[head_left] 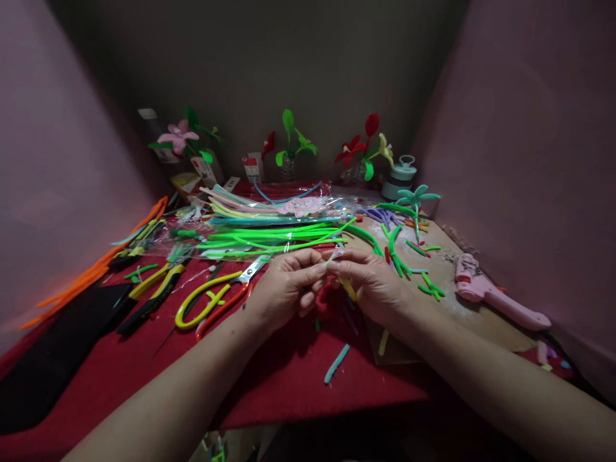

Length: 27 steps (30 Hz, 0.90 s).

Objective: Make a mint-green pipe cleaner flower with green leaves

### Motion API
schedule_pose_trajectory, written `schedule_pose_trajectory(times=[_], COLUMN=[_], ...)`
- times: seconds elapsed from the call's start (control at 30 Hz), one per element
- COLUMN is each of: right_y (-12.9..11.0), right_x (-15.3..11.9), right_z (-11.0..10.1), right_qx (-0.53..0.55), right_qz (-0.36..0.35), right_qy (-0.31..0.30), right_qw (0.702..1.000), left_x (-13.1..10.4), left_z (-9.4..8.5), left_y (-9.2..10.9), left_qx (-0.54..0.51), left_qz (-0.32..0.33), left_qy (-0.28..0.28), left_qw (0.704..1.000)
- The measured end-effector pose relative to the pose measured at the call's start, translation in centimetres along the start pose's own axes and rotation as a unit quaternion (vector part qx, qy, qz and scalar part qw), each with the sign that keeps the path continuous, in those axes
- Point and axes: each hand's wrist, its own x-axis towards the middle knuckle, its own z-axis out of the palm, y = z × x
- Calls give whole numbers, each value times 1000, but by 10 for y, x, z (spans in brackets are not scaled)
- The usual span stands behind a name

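My left hand (294, 277) and my right hand (378, 282) meet above the front middle of the red-covered table (279, 398). Both are closed, thumb against forefinger, pinching a thin pale green piece (329, 262) between them. Its kind is hard to make out, since the fingertips cover most of it. Beside my left hand lie scissors (249, 271) with one yellow and one red handle. Just beyond the fingers, bright green pipe cleaners (269, 236) lie in a bundle on clear plastic. A short light-blue pipe cleaner piece (337, 364) rests nearer the table's front edge.
Yellow-and-black pliers (163, 289) and orange pipe cleaners (103, 266) lie at left. On the right, a board (445, 311) carries cut green pieces (432, 289) and a pink glue-gun-like tool (500, 298). Pipe-cleaner flowers (289, 138) and a lidded jar (400, 176) stand behind.
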Motion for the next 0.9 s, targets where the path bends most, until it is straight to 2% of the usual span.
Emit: schedule_pose_trajectory(times=[0.17, 0.37, 0.43, 0.53, 0.8, 0.9], right_y=[0, 1, 2, 2, -3, -2], right_x=[1, 2, 2, 2, 2, -1], right_z=[-4, -4, -4, -4, -2, -2], right_qx=[9, 34, 37, 42, 5, -3], right_qz=[-25, 17, 27, 37, 43, 30], right_qy=[22, 49, 55, 47, 59, 19], right_qw=[999, 998, 997, 997, 997, 999], left_x=[-1, 2, 2, 1, 0, 0], left_z=[2, 10, 11, 11, 11, 9], left_y=[2, 3, 2, 2, 1, -2], left_qx=[42, 166, 195, 219, 190, 132], left_qz=[-13, 109, 125, 120, 80, 51], left_qy=[-27, 81, 109, 129, 124, 96], left_qw=[999, 977, 967, 960, 971, 985])
